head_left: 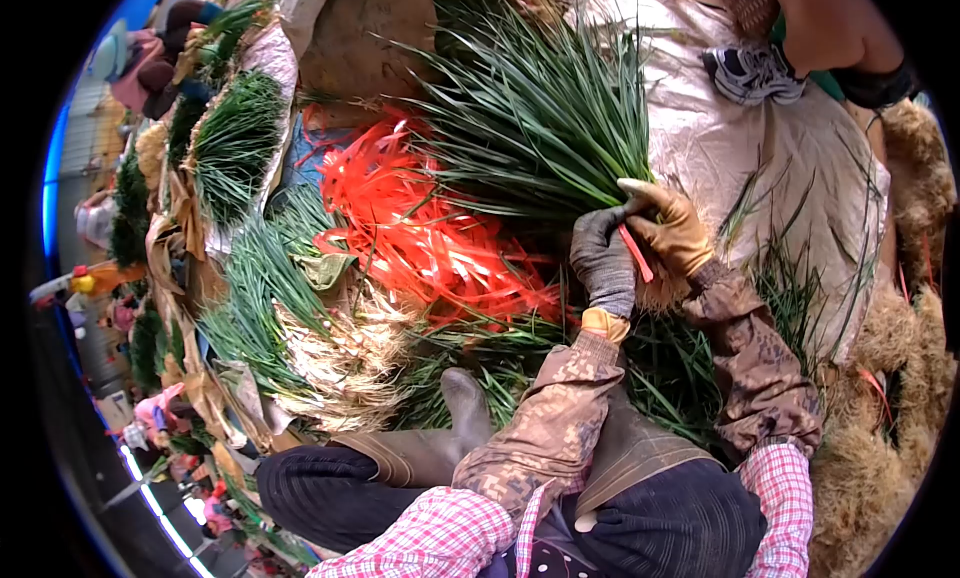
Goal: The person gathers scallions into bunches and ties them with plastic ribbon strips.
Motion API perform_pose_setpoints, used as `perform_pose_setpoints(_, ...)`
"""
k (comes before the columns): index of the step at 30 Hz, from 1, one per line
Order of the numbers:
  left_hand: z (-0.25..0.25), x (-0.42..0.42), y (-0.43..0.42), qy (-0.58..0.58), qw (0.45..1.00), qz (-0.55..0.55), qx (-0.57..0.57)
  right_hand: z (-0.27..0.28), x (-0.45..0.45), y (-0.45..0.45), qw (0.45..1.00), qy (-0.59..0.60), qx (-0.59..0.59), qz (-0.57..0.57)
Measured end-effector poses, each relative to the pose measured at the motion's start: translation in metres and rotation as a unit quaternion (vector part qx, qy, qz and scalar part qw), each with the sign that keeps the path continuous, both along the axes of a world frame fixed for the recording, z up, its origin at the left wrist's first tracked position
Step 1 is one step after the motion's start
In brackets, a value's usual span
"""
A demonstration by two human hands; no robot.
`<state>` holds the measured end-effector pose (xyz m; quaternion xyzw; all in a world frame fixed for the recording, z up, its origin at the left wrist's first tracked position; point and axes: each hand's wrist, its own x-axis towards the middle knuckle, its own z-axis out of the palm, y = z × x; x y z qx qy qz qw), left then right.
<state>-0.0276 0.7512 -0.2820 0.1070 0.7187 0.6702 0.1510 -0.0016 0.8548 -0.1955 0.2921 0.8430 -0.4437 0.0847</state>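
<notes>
the left hand (604, 263) wore a gray glove, and the right hand (677, 233) wore a tan one. both were curled mostly closed at the neck of a bunch of green plants (540, 118), with their finger tips close together. a short red strip (636, 253) hung down from between the hands. i could not tell which fingers had hold of it. the bunch was in front of the person, with its long leaves spread up and to the left and its pale roots (658, 296) down by the hands.

a big messy heap of red strips (420, 218) lay to the left of the hands. past it was a pile of more plants (255, 288), green at one end and pale at the other. to the right lay a pale sheet (780, 168). another person's shoe (755, 75) was on it, near the top. big clumps of tan roots (860, 498) sat at the far right. the person had brown spotty sleeves (540, 418) and a rubber boot (465, 408). far to the left were more people, too small to see well.
</notes>
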Motion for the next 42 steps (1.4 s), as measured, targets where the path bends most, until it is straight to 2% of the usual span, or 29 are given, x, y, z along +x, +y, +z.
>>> perform_pose_setpoints(1, -0.004, 0.001, 0.001, -0.036, 0.999, 0.009, 0.016, -0.003, 0.003, 0.001, 1.000, 0.013, 0.011, 0.008)
perform_pose_setpoints(2, -0.002, 0.000, 0.002, -0.010, 1.000, 0.000, 0.011, -0.010, 0.011, 0.001, 0.996, 0.091, 0.017, 0.013)
perform_pose_setpoints(3, 0.000, -0.001, 0.003, -0.040, 0.999, 0.007, 0.016, -0.018, 0.014, 0.002, 0.988, 0.150, 0.028, 0.022)
perform_pose_setpoints(5, -0.003, -0.002, 0.002, -0.040, 0.999, -0.001, 0.017, -0.030, 0.018, 0.003, 0.979, 0.195, 0.045, 0.037)
perform_pose_setpoints(7, 0.000, -0.004, -0.001, -0.021, 0.999, -0.003, -0.031, -0.045, 0.021, 0.007, 0.968, 0.234, 0.068, 0.057)
perform_pose_setpoints(8, 0.004, -0.005, -0.001, -0.011, 0.999, -0.004, -0.053, -0.041, 0.019, 0.006, 0.969, 0.230, 0.066, 0.057)
perform_pose_setpoints(10, 0.011, -0.007, 0.001, -0.040, 0.999, 0.003, -0.008, -0.028, 0.017, 0.003, 0.979, 0.193, 0.046, 0.048)
perform_pose_setpoints(15, -0.005, -0.005, 0.003, -0.038, 0.999, 0.000, 0.011, -0.042, 0.021, 0.004, 0.975, 0.221, 0.009, 0.023)
perform_pose_setpoints(16, -0.012, -0.007, 0.004, -0.012, 1.000, -0.001, -0.006, -0.051, 0.024, 0.006, 0.970, 0.242, -0.003, 0.021)
perform_pose_setpoints(18, 0.004, -0.013, 0.004, 0.056, 0.990, -0.024, -0.126, -0.068, 0.027, 0.009, 0.946, 0.318, -0.059, 0.005)
perform_pose_setpoints(19, 0.012, -0.016, 0.005, 0.090, 0.978, -0.035, -0.184, -0.073, 0.028, 0.009, 0.945, 0.319, -0.080, -0.007)
perform_pose_setpoints(21, 0.012, -0.014, 0.008, 0.131, 0.972, -0.018, -0.196, -0.074, 0.028, 0.010, 0.940, 0.318, -0.120, -0.030)
perform_pose_setpoints(24, 0.006, -0.014, 0.008, 0.161, 0.966, -0.014, -0.201, -0.074, 0.027, 0.005, 0.947, 0.299, -0.107, -0.052)
perform_pose_setpoints(26, 0.005, -0.014, 0.008, 0.165, 0.966, -0.020, -0.200, -0.080, 0.024, 0.000, 0.953, 0.292, -0.051, -0.067)
perform_pose_setpoints(30, 0.006, -0.010, 0.007, 0.100, 0.982, -0.013, -0.163, -0.081, 0.023, -0.001, 0.950, 0.303, 0.056, -0.054)
perform_pose_setpoints(33, 0.000, -0.006, 0.003, 0.035, 0.994, -0.010, -0.099, -0.077, 0.025, -0.008, 0.962, 0.250, -0.035, -0.102)
perform_pose_setpoints(35, 0.005, -0.002, -0.002, 0.008, 0.998, -0.026, -0.056, -0.075, 0.027, -0.008, 0.951, 0.276, -0.095, -0.104)
perform_pose_setpoints(36, 0.016, -0.002, -0.006, 0.013, 0.993, -0.053, -0.104, -0.073, 0.028, -0.008, 0.943, 0.288, -0.125, -0.104)
perform_pose_setpoints(39, 0.004, -0.003, -0.013, -0.072, 0.996, -0.059, 0.010, -0.060, 0.026, -0.008, 0.944, 0.311, -0.079, -0.072)
perform_pose_setpoints(42, -0.008, -0.006, -0.016, -0.033, 0.997, -0.065, 0.041, -0.059, 0.025, -0.008, 0.929, 0.352, -0.100, -0.059)
